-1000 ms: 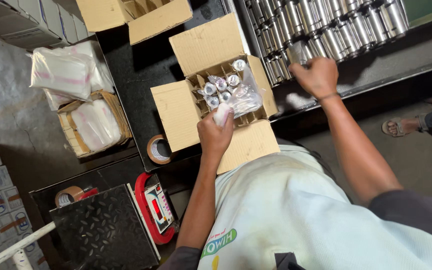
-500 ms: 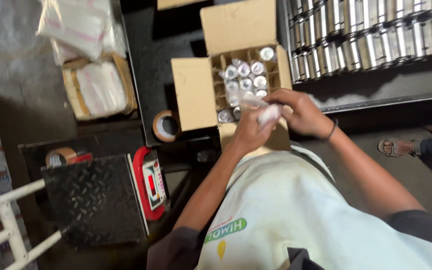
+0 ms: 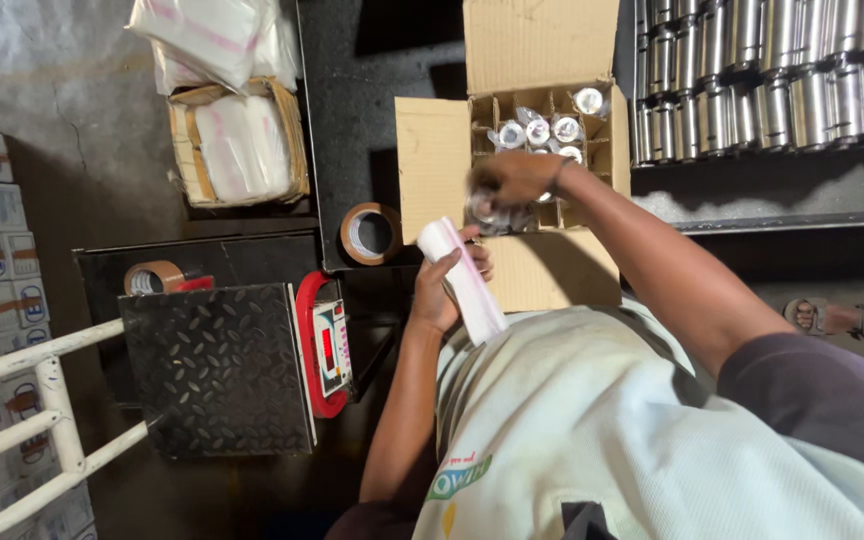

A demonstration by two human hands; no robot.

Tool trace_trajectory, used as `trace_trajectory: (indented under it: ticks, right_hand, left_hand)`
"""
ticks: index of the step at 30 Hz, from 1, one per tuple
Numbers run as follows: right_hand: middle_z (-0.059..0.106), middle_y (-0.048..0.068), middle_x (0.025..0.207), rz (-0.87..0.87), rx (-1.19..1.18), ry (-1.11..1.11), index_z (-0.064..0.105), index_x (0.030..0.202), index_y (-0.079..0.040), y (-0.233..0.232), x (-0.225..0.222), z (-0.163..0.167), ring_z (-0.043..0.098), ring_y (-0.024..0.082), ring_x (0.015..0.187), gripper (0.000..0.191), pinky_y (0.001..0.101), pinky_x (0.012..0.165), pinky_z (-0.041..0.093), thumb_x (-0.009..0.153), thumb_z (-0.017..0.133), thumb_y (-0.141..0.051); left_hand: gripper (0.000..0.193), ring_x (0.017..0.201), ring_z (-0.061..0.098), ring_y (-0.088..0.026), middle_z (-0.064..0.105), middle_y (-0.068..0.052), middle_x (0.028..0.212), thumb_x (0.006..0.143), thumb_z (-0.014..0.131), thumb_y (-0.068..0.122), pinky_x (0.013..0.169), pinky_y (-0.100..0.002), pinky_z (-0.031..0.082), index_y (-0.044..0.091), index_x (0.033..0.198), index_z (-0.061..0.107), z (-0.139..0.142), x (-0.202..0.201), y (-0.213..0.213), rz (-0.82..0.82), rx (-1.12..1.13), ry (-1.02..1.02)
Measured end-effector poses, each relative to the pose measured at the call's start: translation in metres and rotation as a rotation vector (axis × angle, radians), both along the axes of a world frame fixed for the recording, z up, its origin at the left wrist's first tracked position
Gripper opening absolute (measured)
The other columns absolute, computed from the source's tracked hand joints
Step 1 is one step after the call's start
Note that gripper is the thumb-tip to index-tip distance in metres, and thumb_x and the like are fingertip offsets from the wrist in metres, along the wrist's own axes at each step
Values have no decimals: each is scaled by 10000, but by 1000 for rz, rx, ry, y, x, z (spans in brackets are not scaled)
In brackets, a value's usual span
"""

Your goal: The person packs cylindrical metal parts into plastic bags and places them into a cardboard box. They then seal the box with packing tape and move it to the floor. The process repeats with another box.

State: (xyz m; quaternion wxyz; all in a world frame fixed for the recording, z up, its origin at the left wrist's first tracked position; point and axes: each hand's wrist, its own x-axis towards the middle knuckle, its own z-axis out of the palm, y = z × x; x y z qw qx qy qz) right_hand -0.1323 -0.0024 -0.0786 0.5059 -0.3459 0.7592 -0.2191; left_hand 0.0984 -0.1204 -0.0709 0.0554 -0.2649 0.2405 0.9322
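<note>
Fingers of left hand point(image 3: 444, 285) clamped on white bag stack point(image 3: 464, 280), right hand point(image 3: 512, 178) clamped on wrapped can point(image 3: 484, 210) over box point(image 3: 432, 165).

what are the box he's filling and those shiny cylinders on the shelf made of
The box looks like plain brown corrugated cardboard, matte, with folded-out flaps and a divider grid inside. The cylinders look like polished metal, possibly steel: silvery, with bright mirror-like highlights. The right hand lowers a similar piece, seemingly wrapped in clear plastic.
</note>
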Motion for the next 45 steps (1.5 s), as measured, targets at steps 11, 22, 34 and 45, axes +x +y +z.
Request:
trace_trajectory:
  ticks: [11, 22, 34, 45]
  right_hand:
    - [739, 130, 887, -504, -494, 416, 699, 1012, -77, 67, 77, 60, 719, 298, 782, 161, 395, 681, 545, 901, 746, -184]
    - [628, 129, 1254, -496, -714, 104, 559, 1356, -12, 154, 51, 90, 601, 246, 1146, 572, 386, 970, 493, 873, 797, -206]
    - [689, 258, 843, -886, 395, 851, 751, 894, 46, 232, -24, 15, 663, 387, 692, 488, 476, 712, 529, 852, 812, -436]
    - [626, 169, 1120, -427, -753, 511, 548, 1298, 45, 154, 62, 72, 669, 280, 953, 417, 369, 794, 559, 917, 653, -89]
  left_hand:
    - [434, 1148, 685, -228, 657, -171, 1328, 1011, 659, 132, 989, -377, 562, -50, 1388, 544, -22, -44, 30, 105, -225, 35]
    - [238, 598, 699, -171, 727, -77, 739, 787, 832, 237, 566, -324, 567, 31, 892, 777, 45, -113, 69, -343, -1582, 430]
    - [335, 674, 756, -266, 742, -191, 786, 922, 765, 272, 625, -392, 580, -49, 1014, 735, 100, -103, 43, -136, -1582, 184]
    - [218, 765, 717, -220, 760, -155, 889, 932, 698, 139, 696, -351, 573, 8, 1103, 732, 38, -101, 76, -241, -1317, 622]
